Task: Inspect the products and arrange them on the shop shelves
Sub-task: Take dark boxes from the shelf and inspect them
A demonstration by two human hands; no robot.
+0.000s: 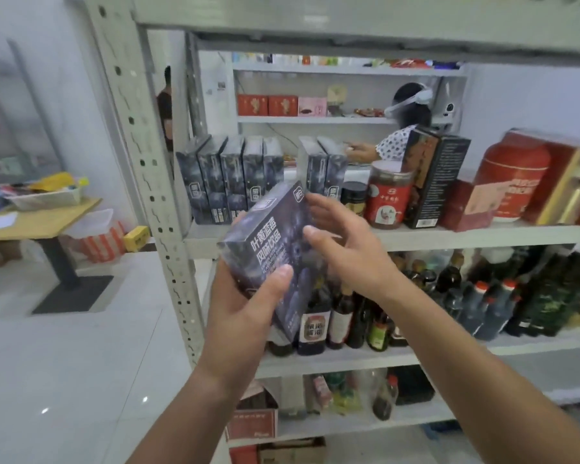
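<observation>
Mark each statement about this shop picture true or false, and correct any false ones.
1. The left hand grips a dark blue box. True.
2. The matching boxes share a level with the bottles. False: the bottles stand one level lower.
3. A red-labelled jar stands between a small dark jar and a tall black box. True.
4. The right hand holds a bottle. False: its fingers are spread beside the held box and grip nothing.
5. The wooden table is right of the shelving. False: it stands to the left.
</observation>
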